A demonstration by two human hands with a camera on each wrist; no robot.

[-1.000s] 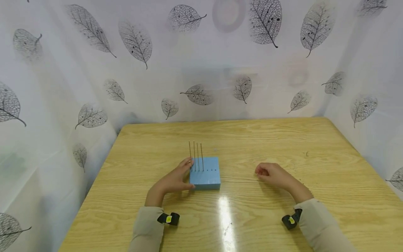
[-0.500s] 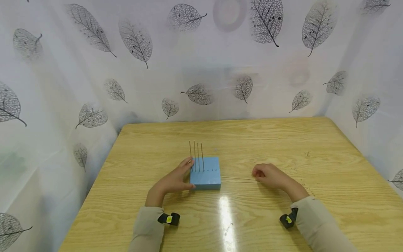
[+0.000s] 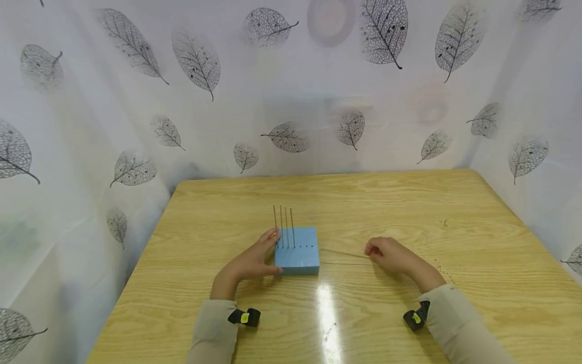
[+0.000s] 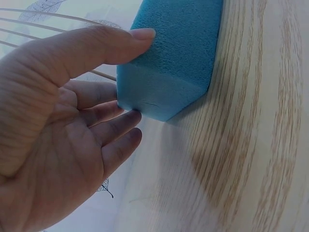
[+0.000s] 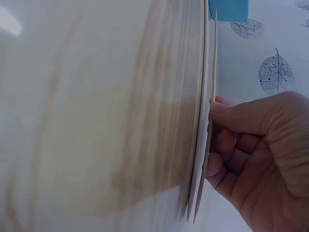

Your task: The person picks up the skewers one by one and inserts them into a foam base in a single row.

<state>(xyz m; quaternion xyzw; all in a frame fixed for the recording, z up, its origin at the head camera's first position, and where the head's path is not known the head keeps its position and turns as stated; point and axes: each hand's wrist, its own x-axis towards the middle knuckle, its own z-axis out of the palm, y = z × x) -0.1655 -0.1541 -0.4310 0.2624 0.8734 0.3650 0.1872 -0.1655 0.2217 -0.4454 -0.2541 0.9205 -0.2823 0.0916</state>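
My left hand point(image 3: 252, 259) holds the left side of a blue foam block point(image 3: 300, 259), thumb at the near corner and fingers at the far side. Several thin wooden sticks point(image 3: 286, 227) stand upright in the block, in a row at its left. To the right of them run a few small holes point(image 3: 306, 246). My right hand point(image 3: 393, 255) pinches one thin wooden stick point(image 5: 215, 58) between thumb and fingers. That stick's left end is raised off the table and points toward the block. Other loose sticks point(image 5: 199, 121) lie on the table beside the right hand's fingers.
The wood-grain table point(image 3: 364, 313) carries the block near its middle. Small dark marks point(image 3: 443, 222) show at the right. A white curtain point(image 3: 309, 86) printed with leaves surrounds the table's back and sides. Each wrist wears a black camera point(image 3: 244, 317).
My right hand has shifted slightly left toward the block. One stick has come up at its left end, apart from the ones lying on the table. My left hand has stayed on the block.
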